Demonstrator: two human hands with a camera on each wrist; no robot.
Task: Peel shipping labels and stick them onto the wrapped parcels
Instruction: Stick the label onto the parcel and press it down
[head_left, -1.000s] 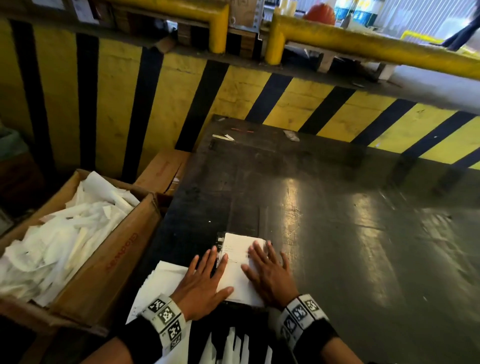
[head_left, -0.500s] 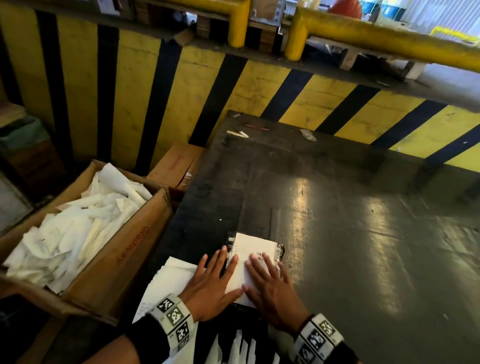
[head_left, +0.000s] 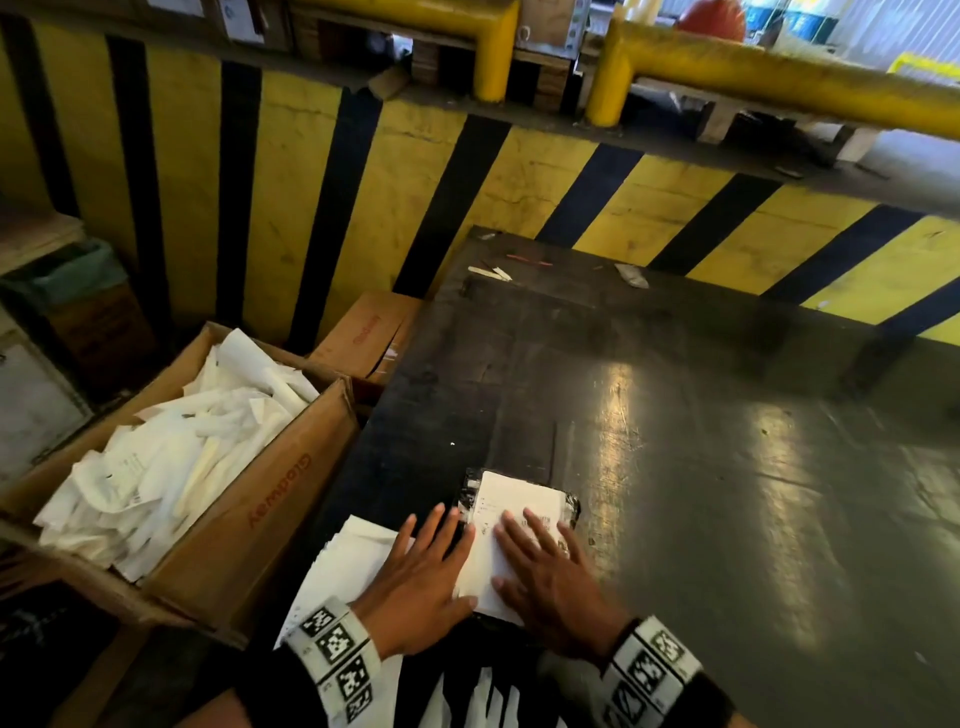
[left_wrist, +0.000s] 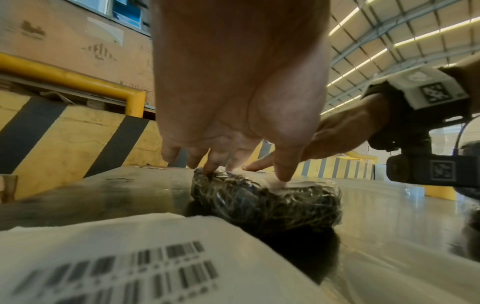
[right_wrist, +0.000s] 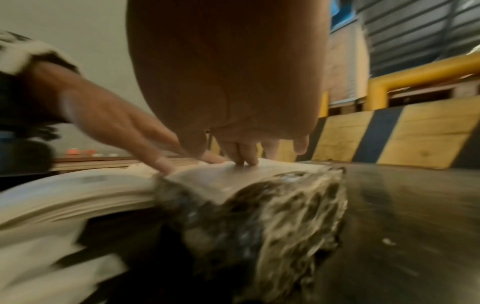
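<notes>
Both hands lie flat with fingers straight, gripping nothing: the left hand (head_left: 415, 587) and right hand (head_left: 553, 577) press one white shipping label (head_left: 511, 525) onto one black film-wrapped parcel (left_wrist: 267, 201), which sits on the dark table (head_left: 675, 467) at its 6 o'clock edge. To do this well, I'd smooth from the label's middle outward, so the edges bond to the crinkled wrap. One stack of label sheets (head_left: 353, 561) lies at the parcel's 8 o'clock; one cardboard box (head_left: 270, 509) of peeled backing paper stands at 9 o'clock.
</notes>
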